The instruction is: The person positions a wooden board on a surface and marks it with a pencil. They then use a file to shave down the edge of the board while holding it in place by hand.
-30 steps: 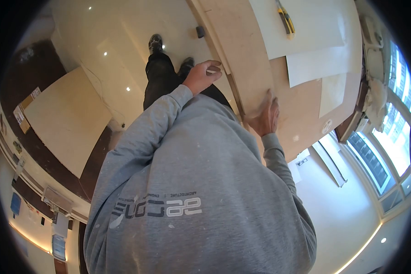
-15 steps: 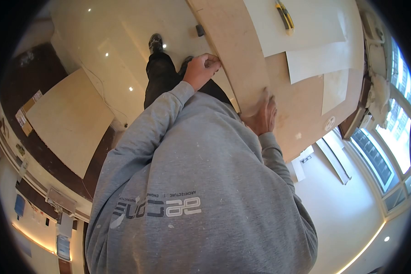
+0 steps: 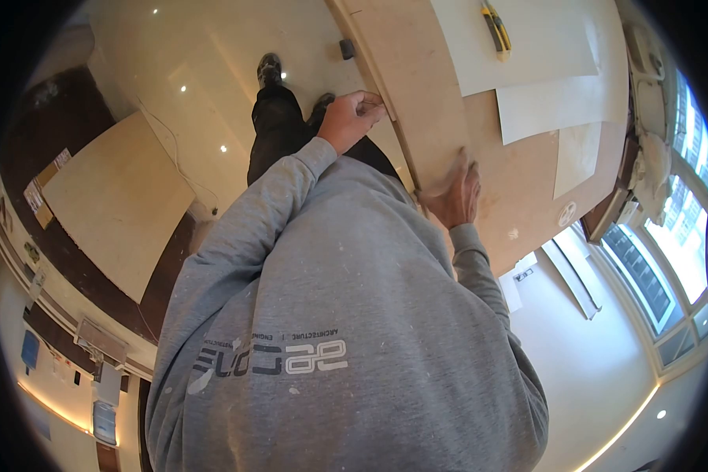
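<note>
A long light-brown board (image 3: 417, 75) lies along the near edge of the worktable. Beside its outer edge is my left hand (image 3: 350, 122), with curled fingers pressed together against that edge. What sits between those fingertips is too small to make out. My right hand (image 3: 458, 197) rests on the board's lower end, fingers stretched out and a little apart, somewhat blurred. A yellow and black utility knife (image 3: 497, 33) lies on a white sheet (image 3: 519, 63) farther across the table.
More pale sheets (image 3: 539, 110) overlap on the brown worktable (image 3: 519, 185), with a round white disc (image 3: 567, 213) near its far corner. A small black block (image 3: 346, 49) shows beside the board. On the left, a large panel (image 3: 118, 204) lies near a cable (image 3: 173, 149) on the floor.
The view has shifted slightly, so the table appears a little farther right. Both hands stay at about the same places on the board.
</note>
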A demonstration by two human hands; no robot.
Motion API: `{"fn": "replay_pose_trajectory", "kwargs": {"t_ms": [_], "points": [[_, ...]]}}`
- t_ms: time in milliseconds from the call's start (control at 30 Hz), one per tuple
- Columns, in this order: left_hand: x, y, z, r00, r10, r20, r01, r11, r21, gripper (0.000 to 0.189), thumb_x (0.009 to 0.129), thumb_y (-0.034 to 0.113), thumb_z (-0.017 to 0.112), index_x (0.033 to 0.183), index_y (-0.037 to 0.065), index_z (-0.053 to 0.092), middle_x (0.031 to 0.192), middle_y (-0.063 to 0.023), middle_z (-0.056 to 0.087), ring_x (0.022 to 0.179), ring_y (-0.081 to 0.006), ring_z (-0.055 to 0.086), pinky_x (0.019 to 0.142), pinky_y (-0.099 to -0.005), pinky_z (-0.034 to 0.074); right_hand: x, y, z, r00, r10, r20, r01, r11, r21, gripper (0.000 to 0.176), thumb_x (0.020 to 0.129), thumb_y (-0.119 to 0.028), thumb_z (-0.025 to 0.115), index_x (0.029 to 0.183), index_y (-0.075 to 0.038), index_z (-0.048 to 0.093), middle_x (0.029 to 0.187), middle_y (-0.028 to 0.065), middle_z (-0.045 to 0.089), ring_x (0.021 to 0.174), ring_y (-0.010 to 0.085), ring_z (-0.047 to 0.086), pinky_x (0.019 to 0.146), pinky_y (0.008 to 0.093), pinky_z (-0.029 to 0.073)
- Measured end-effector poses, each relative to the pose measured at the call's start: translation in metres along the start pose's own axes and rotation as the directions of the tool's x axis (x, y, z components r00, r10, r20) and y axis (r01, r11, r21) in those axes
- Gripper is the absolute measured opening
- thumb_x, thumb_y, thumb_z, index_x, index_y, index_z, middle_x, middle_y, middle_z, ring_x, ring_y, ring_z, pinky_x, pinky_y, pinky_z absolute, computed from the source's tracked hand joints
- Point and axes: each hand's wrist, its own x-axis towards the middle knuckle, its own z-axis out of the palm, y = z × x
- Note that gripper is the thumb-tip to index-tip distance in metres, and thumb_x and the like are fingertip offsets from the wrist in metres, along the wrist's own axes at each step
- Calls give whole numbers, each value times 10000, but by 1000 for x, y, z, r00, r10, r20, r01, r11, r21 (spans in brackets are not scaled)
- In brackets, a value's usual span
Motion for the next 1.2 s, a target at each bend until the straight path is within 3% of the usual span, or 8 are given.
{"fn": "replay_pose_trajectory", "kwargs": {"t_ms": [133, 333, 533, 733, 833, 1000, 1100, 1200], "points": [[2, -4, 0, 999, 46, -7, -45, 995, 86, 368, 999, 173, 734, 1286, -48, 671, 1124, -105, 760, 990, -153, 725, 855, -298, 605, 2, -1, 1, 1000, 10, 7, -10, 1000, 3, 1409, 555, -383, 978, 1679, -121, 170, 1541, 390, 320, 1422, 563, 380, 1186, 603, 351], [6, -8, 0, 998, 55, 5, -55, 998, 28, 379, 990, 179, 749, 1281, -51, 671, 1124, -108, 760, 989, -149, 724, 854, -292, 603, 1, -3, 1, 1000, 19, 17, -19, 1000, 7, 1403, 552, -383, 971, 1678, -125, 176, 1545, 384, 311, 1423, 565, 375, 1182, 611, 349], [8, 0, 1, 1000, -21, -21, 22, 998, 52, 298, 985, 164, 748, 1198, -39, 703, 1035, -82, 774, 918, -122, 716, 829, -279, 595, 4, 0, 2, 999, 23, 23, -23, 1000, 4, 1408, 552, -383, 975, 1680, -133, 169, 1547, 385, 303, 1430, 570, 363, 1185, 617, 341], [9, 10, 5, 998, 0, -67, 7, 995, 97, 224, 959, 127, 769, 1088, -48, 711, 916, -95, 780, 785, -125, 719, 761, -270, 601, 4, -4, 0, 999, 38, 37, -38, 999, -2, 1425, 550, -385, 985, 1683, -135, 158, 1547, 391, 296, 1434, 580, 355, 1187, 623, 338], [12, 6, 9, 996, -27, -81, 21, 997, -71, 212, 943, 97, 780, 1048, -70, 702, 902, -118, 780, 776, -140, 740, 741, -272, 614, 2, -1, 4, 999, 25, 26, -25, 1000, -9, 1429, 550, -389, 985, 1685, -134, 155, 1548, 390, 296, 1433, 584, 356, 1180, 630, 342], [13, 6, 14, 992, -84, -97, 76, 994, -80, 172, 929, 50, 776, 1007, -77, 689, 906, -138, 778, 816, -169, 764, 737, -291, 633, 2, -1, 3, 1000, -16, -1, 16, 999, -36, 1400, 570, -376, 956, 1684, -101, 155, 1516, 409, 349, 1401, 569, 397, 1177, 590, 360], [15, 12, 14, 990, -89, -111, 73, 987, -142, 151, 924, 29, 767, 1002, -74, 688, 904, -143, 774, 806, -180, 763, 729, -299, 637, 4, -2, 3, 1000, 14, 9, -14, 1000, 14, 1403, 563, -374, 971, 1688, -126, 170, 1555, 404, 302, 1442, 593, 345, 1171, 652, 337], [18, 2, 17, 991, -88, -105, 74, 989, -130, 138, 920, 11, 759, 1005, -70, 686, 913, -153, 770, 789, -187, 759, 721, -301, 637, 2, -5, 4, 1000, 17, -22, -17, 1000, 18, 1392, 560, -372, 959, 1689, -125, 183, 1568, 394, 305, 1454, 589, 337, 1181, 654, 321]]}}
